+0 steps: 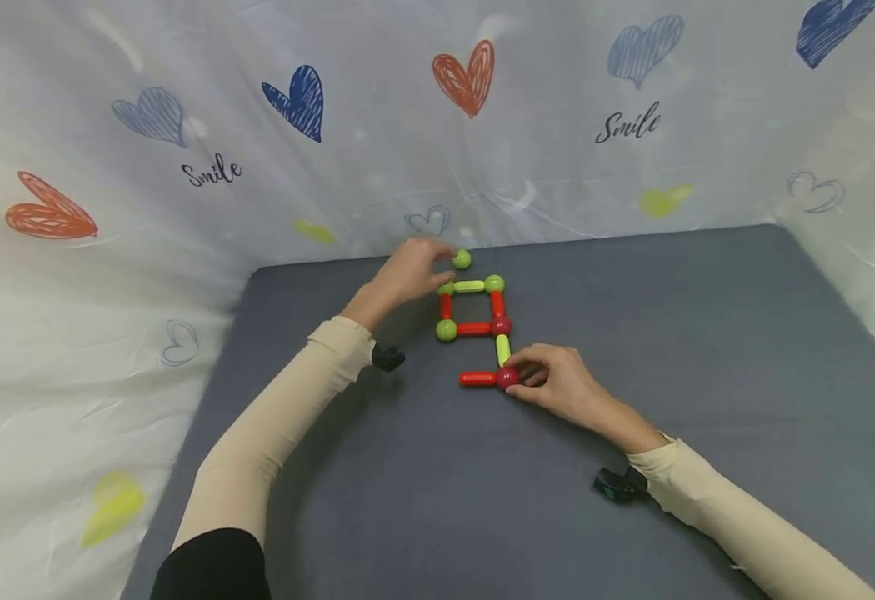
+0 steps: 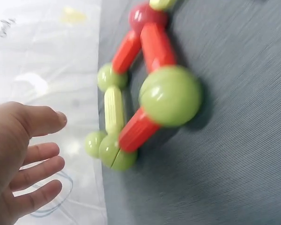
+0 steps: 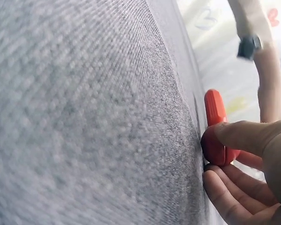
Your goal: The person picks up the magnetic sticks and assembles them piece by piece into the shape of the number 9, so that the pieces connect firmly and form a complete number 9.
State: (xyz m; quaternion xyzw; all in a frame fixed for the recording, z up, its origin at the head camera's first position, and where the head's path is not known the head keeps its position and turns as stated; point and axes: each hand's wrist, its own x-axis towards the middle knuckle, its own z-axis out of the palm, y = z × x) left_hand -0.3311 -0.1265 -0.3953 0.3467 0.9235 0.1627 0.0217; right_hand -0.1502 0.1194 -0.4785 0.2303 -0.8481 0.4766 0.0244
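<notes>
A square of rods and balls lies on the grey table, with green balls (image 1: 447, 331) at three corners and a dark red ball (image 1: 501, 326) at the fourth. Red rods (image 1: 473, 329) form three sides, a yellow-green rod (image 1: 470, 287) the far one. From the dark red corner another yellow-green rod (image 1: 502, 350) runs to a second dark red ball (image 3: 213, 146), which bears a red rod (image 1: 478, 379). My right hand (image 1: 561, 383) pinches that ball between thumb and fingers. Fingers apart and holding nothing, my left hand (image 1: 411, 271) hovers near a separate green ball (image 1: 462, 259) beyond the square.
The grey table (image 1: 422, 500) ends at the back against a white curtain (image 1: 377, 167) printed with hearts and "Smile". Dark wrist devices (image 1: 619, 485) are worn at both sleeves. The separate green ball is close to the table's back edge.
</notes>
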